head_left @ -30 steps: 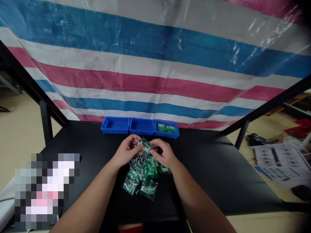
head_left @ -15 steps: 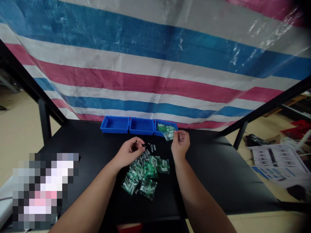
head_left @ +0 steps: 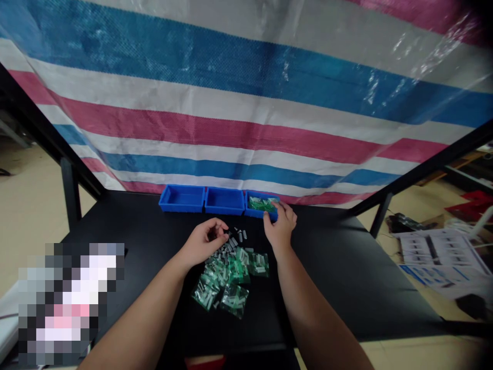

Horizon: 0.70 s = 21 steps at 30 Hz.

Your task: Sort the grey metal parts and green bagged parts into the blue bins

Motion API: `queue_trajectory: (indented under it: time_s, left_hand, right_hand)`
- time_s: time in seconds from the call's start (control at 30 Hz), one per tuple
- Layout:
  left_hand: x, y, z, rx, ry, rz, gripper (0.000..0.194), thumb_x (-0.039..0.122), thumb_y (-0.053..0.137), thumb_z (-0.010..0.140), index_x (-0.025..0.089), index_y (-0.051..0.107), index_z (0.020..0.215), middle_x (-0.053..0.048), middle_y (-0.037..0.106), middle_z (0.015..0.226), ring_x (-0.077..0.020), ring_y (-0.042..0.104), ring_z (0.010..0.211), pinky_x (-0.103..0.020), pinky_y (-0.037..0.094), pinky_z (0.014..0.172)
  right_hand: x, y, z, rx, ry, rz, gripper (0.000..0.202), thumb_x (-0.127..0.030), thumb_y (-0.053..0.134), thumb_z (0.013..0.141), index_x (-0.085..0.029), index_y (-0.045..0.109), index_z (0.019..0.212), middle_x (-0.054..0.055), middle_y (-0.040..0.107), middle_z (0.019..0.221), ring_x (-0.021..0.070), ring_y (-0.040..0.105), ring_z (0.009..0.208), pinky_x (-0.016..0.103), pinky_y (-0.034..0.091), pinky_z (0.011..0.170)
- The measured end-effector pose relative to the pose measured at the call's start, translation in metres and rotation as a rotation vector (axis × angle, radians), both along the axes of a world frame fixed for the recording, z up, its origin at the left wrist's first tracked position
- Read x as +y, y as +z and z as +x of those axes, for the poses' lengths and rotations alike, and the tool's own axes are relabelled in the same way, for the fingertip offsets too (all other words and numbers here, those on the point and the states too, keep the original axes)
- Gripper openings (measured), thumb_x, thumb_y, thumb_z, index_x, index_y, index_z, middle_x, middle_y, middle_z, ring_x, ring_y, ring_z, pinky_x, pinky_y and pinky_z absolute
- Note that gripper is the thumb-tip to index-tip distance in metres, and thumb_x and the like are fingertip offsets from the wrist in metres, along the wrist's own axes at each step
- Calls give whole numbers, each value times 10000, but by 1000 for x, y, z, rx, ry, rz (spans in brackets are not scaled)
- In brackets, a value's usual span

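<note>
While the left hand [head_left: 205, 240] has stayed where it was beside the loose parts [head_left: 232, 243], the right hand [head_left: 282, 226] has changed most: half a second ago its fingertips held a packet at the near edge of the right tray [head_left: 254, 211], and now no packet shows between them. Its thumb and fingers stand spread over that tray's near right corner; whether they touch the rim, I cannot tell. Just left of those fingers, the packets [head_left: 262, 203] lie within the tray walls, so I judge that the carried one has been let go among them, though overlap hides which it is.

The left fingers are curled, with the thumb close to the index finger; whether they pinch a small part, I cannot tell. The loose parts lie just right of those fingertips, some reaching under them. Nearer the wearer than both sets of fingers, the pile [head_left: 235, 271] of green packets rests on the table [head_left: 331, 280], looking unchanged, so by my reading only one packet was dealt with. Beyond the left fingertips stand the left tray [head_left: 182, 207] and the middle tray [head_left: 224, 210], in line with the right one.
</note>
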<state>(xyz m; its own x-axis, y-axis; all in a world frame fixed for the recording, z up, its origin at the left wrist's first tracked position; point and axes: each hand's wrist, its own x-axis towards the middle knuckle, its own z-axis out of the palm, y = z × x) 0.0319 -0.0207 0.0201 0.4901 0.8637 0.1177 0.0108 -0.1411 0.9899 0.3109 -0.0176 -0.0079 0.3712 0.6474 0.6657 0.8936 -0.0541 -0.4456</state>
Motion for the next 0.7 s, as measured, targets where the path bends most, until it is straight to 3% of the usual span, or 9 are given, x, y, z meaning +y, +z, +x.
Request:
queue_trajectory:
  time_s: [0.17, 0.3, 0.4, 0.5, 0.6, 0.7]
  left_hand:
    - [0, 0, 0, 15, 0, 12, 286, 387, 728, 880, 164, 644, 1038, 23, 551, 781, -95, 498, 687, -235, 399, 652]
    - [2, 0, -2, 25, 7, 22, 288, 393, 721, 883, 165, 645, 1042, 19, 557, 786, -101, 506, 696, -245, 408, 670]
    - [4, -3, -3, 49, 51, 34, 278, 410, 691, 901, 167, 648, 1028, 22, 554, 773, -97, 487, 668, -245, 392, 647]
    - [7, -5, -5, 105, 119, 61, 266, 426, 646, 926, 171, 659, 1001, 18, 571, 752, -102, 484, 642, -244, 378, 615]
    - [9, -5, -8, 205, 176, 156, 222, 390, 622, 937, 181, 681, 982, 4, 613, 756, -119, 533, 661, -249, 400, 626]
    - [9, -3, -10, 295, 197, 275, 168, 328, 605, 939, 190, 694, 978, -11, 653, 788, -137, 590, 711, -256, 423, 654]
  right_hand:
    - [5, -15, 4, 52, -18, -231, 446, -457, 511, 972, -255, 656, 1342, 105, 589, 1461, 404, 381, 1433, 776, 162, 1159]
    - [4, -11, 5, 44, -8, -189, 430, -449, 520, 961, -245, 670, 1308, 124, 587, 1444, 416, 387, 1417, 798, 172, 1141]
    - [-3, 6, -1, 8, 88, -15, 376, -400, 596, 917, -210, 693, 1226, 156, 597, 1390, 376, 485, 1332, 681, 305, 1158]
    - [-17, 27, -11, 19, 394, 30, 267, -286, 620, 896, -210, 705, 1138, 132, 654, 1228, 289, 605, 1151, 481, 491, 1039]
    - [-35, 44, -16, 75, 745, -245, 172, -211, 613, 889, -231, 713, 1028, 53, 681, 967, 191, 623, 831, 322, 530, 761]
    - [-51, 50, -9, 112, 863, -594, 199, -284, 720, 850, -243, 715, 1044, 10, 650, 881, 158, 568, 740, 264, 462, 639]
